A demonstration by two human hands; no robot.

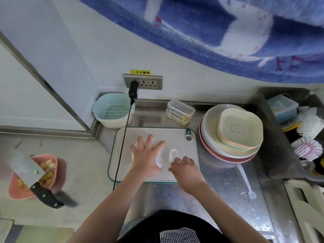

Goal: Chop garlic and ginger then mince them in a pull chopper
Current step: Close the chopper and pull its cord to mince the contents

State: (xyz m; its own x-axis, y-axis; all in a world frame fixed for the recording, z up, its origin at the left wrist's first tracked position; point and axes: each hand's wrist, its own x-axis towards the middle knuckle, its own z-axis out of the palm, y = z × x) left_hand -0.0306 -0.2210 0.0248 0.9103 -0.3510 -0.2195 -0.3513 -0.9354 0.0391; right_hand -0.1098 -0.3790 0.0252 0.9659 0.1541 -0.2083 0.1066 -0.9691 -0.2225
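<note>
pull chopper under left hand, on cutting board

Kitchen corner, daylight
White wall with grey socket panel, brushed steel counter, blue patterned cloth hanging above.

pull chopper: mostly hidden under left hand
pink bowl: contents partly covered by cleaver
sink: cut off at right edge
blue cloth: blurred, cropped at top
</note>
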